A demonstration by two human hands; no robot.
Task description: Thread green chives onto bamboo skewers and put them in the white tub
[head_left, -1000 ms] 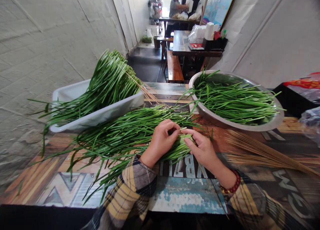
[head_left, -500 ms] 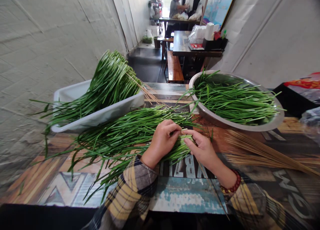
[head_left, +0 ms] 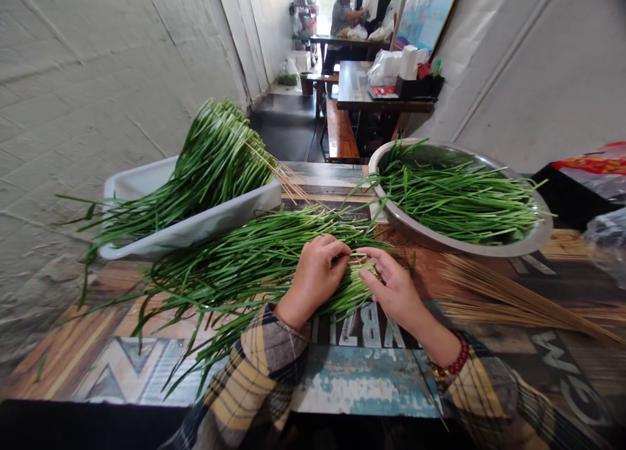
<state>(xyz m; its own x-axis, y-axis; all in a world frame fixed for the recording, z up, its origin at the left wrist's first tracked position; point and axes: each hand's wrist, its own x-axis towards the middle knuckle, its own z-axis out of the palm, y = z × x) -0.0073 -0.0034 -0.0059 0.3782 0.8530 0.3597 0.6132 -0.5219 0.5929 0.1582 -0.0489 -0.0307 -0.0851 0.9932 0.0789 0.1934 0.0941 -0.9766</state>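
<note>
My left hand is closed in a pinch around the pale cut end of a garlic chive. Below and beside it lies a bundle of garlic chives, stem ends toward the right. My right hand curls at those stem ends, its thumb and index finger slightly apart around them. Thin bamboo skewers run from under my right palm toward the table's front edge. Their upper ends are hidden by the hand and stems. A larger pile of loose chives spreads leftward behind my left hand.
At the left, a white plastic tray holds skewered chives. A steel basin of loose chives stands at the right. Loose bamboo skewers lie on the printed table. Farther back are another table, a bench and a person.
My right index finger has lifted slightly and moved a little away from the left fingertips. My left hand keeps its pinch, and the chives lie nearly as before.
</note>
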